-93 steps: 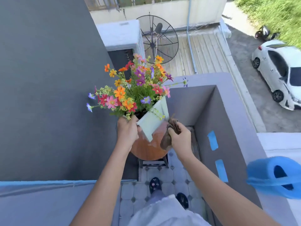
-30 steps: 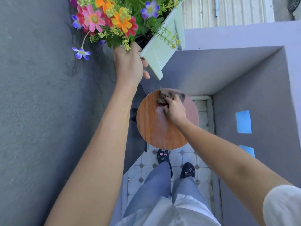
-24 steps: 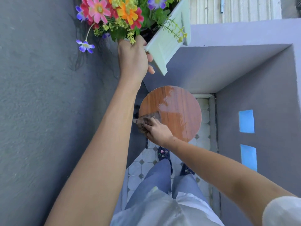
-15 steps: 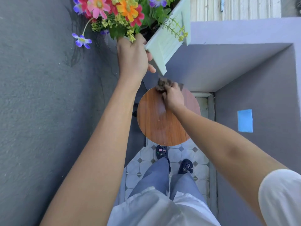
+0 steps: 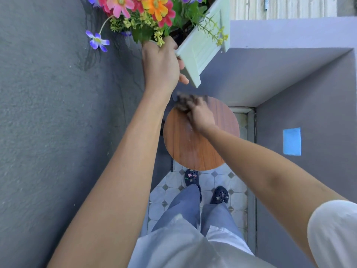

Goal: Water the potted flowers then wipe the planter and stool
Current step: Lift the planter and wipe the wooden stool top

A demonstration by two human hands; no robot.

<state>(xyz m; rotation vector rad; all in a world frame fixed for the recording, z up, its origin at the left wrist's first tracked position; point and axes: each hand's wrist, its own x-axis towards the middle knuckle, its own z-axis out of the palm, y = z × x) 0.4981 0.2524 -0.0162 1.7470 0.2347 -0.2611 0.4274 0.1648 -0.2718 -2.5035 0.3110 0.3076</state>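
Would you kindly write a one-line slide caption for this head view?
Left hand holds the pale green flower planter aloft while right hand rubs a dark cloth across the round wooden stool top.

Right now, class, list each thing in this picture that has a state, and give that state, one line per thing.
Pale green wooden planter: lifted off the stool, tilted, held by the left hand.
Colourful flowers: in the planter, leaning left.
Round brown wooden stool: top bare, faintly streaked.
Dark crumpled cloth: pressed on the stool's far edge, blurred.
Right hand: gripping the cloth.
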